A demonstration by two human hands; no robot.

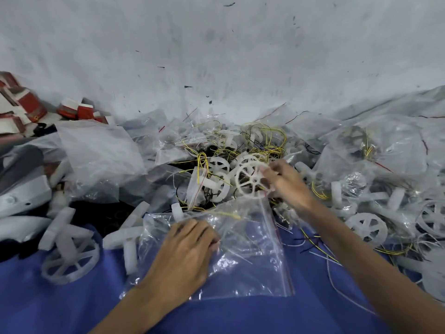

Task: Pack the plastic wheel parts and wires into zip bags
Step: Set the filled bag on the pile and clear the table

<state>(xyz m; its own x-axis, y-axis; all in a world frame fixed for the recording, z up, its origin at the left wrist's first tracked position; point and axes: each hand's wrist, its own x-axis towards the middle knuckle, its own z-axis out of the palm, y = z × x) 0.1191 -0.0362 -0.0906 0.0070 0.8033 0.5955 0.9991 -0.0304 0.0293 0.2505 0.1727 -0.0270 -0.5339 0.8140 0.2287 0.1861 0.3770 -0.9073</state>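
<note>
A clear zip bag (pixel 250 256) with a red seal strip lies on the blue cloth in front of me. My left hand (pixel 185 247) rests on the bag's left part, fingers curled over the plastic. My right hand (pixel 286 184) pinches a white spoked plastic wheel (pixel 250 180) just above the bag's open top edge. Behind the wheel lies a tangle of yellow and black wires (pixel 262 141) mixed with more white wheels (pixel 218 167).
Loose white wheels lie at the left (pixel 69 259) and right (pixel 368 229). Filled clear bags (pixel 375 145) pile at the right, empty ones (pixel 96 150) at the left. Red and white boxes (pixel 31 104) sit at the far left. A grey wall rises behind.
</note>
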